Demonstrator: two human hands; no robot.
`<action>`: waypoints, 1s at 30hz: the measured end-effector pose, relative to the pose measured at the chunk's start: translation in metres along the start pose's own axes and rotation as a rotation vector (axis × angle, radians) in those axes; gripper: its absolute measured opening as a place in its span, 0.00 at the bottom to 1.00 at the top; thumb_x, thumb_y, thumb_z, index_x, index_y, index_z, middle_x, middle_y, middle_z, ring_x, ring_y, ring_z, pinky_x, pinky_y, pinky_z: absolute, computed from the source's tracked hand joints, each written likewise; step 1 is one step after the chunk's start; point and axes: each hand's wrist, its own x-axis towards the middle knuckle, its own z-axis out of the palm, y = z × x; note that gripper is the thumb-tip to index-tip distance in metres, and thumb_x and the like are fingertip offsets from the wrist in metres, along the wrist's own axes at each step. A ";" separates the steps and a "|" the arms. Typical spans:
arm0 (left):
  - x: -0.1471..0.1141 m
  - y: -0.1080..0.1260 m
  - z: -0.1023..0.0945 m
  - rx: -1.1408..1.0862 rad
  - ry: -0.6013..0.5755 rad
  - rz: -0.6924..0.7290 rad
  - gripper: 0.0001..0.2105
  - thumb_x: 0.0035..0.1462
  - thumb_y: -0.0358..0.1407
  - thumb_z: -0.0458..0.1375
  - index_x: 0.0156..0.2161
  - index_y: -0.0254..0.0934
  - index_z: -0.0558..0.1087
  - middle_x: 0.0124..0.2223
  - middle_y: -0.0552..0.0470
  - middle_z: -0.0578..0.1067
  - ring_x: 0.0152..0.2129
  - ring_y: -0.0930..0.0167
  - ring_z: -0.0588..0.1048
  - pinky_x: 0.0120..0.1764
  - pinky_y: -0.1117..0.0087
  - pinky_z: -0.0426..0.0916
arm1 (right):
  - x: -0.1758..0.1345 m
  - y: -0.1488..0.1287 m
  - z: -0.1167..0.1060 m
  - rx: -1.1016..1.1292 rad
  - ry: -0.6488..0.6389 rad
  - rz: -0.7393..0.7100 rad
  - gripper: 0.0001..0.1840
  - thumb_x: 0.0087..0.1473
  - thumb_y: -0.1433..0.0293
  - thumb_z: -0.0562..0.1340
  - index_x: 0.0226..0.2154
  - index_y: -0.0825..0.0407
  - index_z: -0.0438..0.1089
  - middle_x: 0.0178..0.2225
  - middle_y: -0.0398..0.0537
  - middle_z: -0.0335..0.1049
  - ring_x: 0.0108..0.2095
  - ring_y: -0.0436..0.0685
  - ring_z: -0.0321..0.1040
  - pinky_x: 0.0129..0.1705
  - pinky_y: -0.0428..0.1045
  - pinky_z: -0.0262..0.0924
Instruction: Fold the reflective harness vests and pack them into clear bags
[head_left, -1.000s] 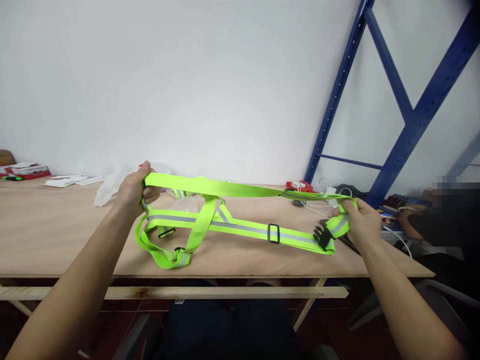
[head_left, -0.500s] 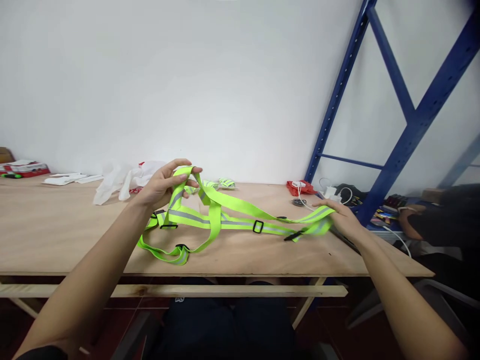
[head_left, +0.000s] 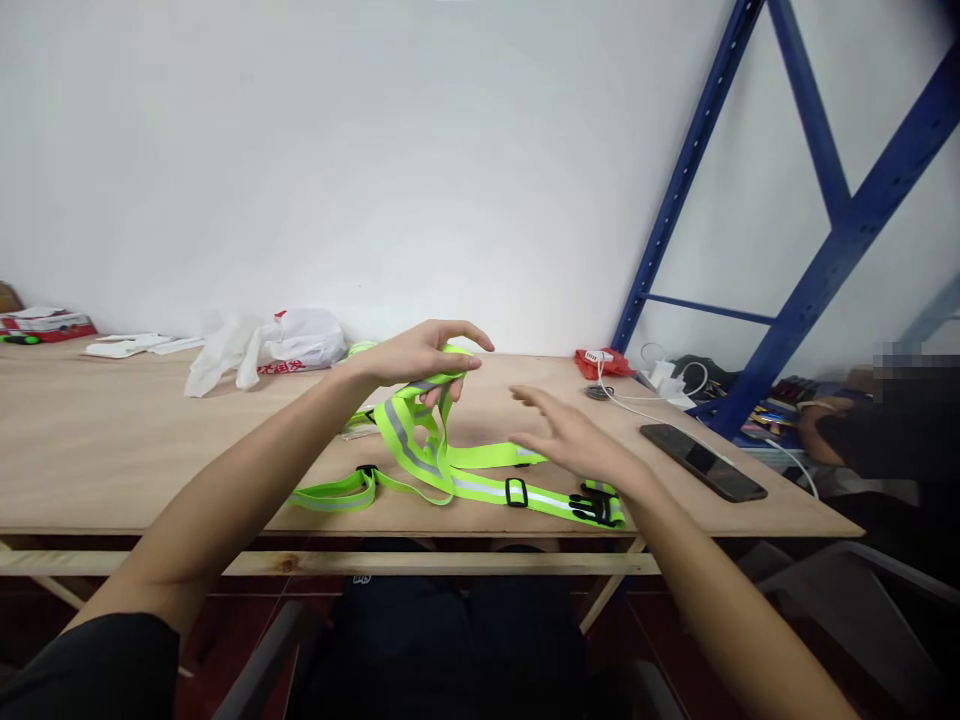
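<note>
Yellow-green reflective straps [head_left: 409, 440], joined like a harness with grey stripes, lie partly on the table and rise to my left hand. My left hand [head_left: 427, 358] grips the upper loop between thumb and fingers, a little above the tabletop. To its right, my right hand [head_left: 562, 430] hovers over the straps, fingers stretched out and apart from the thumb, holding nothing. A black slide adjuster [head_left: 516, 492] sits on the lower strap. Below my right hand rests a black buckle [head_left: 595, 505] at the strap's right end.
A dark phone [head_left: 703, 461] lies at the right of the wooden table [head_left: 150, 440]. Behind it are a red pouch [head_left: 604, 363], cables and a blue metal frame [head_left: 750, 370]. A white plastic bag [head_left: 304, 340] is at the back left. Another person's arm [head_left: 817, 430] shows at far right.
My right hand has let go of the strap end and moved left; that end now lies on the table. My left hand has moved right with the loop. The phone is now uncovered.
</note>
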 end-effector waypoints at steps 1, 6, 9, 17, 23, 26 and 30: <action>0.003 0.002 0.004 0.053 -0.013 -0.010 0.20 0.61 0.42 0.62 0.55 0.36 0.67 0.27 0.51 0.77 0.14 0.77 0.71 0.19 0.77 0.64 | 0.007 -0.012 0.011 0.060 -0.041 -0.033 0.36 0.59 0.52 0.60 0.65 0.46 0.56 0.67 0.52 0.57 0.65 0.65 0.57 0.63 0.61 0.56; 0.009 0.008 0.021 0.246 -0.051 -0.042 0.20 0.63 0.44 0.59 0.55 0.37 0.68 0.22 0.56 0.72 0.12 0.76 0.68 0.17 0.77 0.58 | 0.024 -0.037 0.060 0.190 -0.249 -0.085 0.44 0.55 0.55 0.65 0.68 0.48 0.51 0.66 0.58 0.58 0.61 0.68 0.62 0.59 0.61 0.60; 0.010 0.004 0.020 0.241 -0.051 0.007 0.20 0.62 0.45 0.59 0.55 0.37 0.67 0.23 0.56 0.71 0.14 0.75 0.68 0.19 0.76 0.59 | 0.020 -0.034 0.073 0.105 -0.330 -0.081 0.36 0.57 0.55 0.63 0.64 0.50 0.59 0.60 0.58 0.67 0.57 0.69 0.67 0.55 0.59 0.62; 0.005 -0.020 0.014 0.260 0.131 0.167 0.35 0.53 0.36 0.63 0.64 0.39 0.56 0.33 0.55 0.70 0.26 0.72 0.70 0.29 0.71 0.65 | 0.013 -0.002 0.069 -0.263 -0.301 0.067 0.19 0.65 0.61 0.56 0.52 0.50 0.73 0.48 0.57 0.77 0.49 0.65 0.72 0.49 0.51 0.59; 0.000 -0.023 0.016 0.766 0.280 -0.022 0.32 0.54 0.32 0.56 0.64 0.37 0.56 0.26 0.55 0.68 0.19 0.70 0.66 0.29 0.68 0.61 | 0.009 0.016 0.065 -0.411 -0.276 0.197 0.17 0.66 0.62 0.54 0.41 0.53 0.75 0.43 0.60 0.77 0.44 0.63 0.73 0.44 0.50 0.58; -0.005 -0.021 0.012 0.854 0.350 -0.057 0.34 0.54 0.32 0.55 0.66 0.35 0.55 0.23 0.55 0.68 0.19 0.68 0.66 0.29 0.68 0.60 | 0.004 0.023 0.064 -0.387 -0.254 0.204 0.17 0.66 0.62 0.54 0.42 0.53 0.75 0.45 0.60 0.76 0.45 0.63 0.73 0.45 0.49 0.58; -0.017 -0.018 0.001 0.910 0.434 -0.046 0.33 0.53 0.31 0.54 0.66 0.34 0.55 0.25 0.53 0.73 0.23 0.65 0.70 0.29 0.69 0.59 | 0.001 0.032 0.061 -0.358 -0.235 0.212 0.17 0.66 0.62 0.54 0.45 0.53 0.74 0.46 0.59 0.76 0.46 0.62 0.73 0.45 0.49 0.57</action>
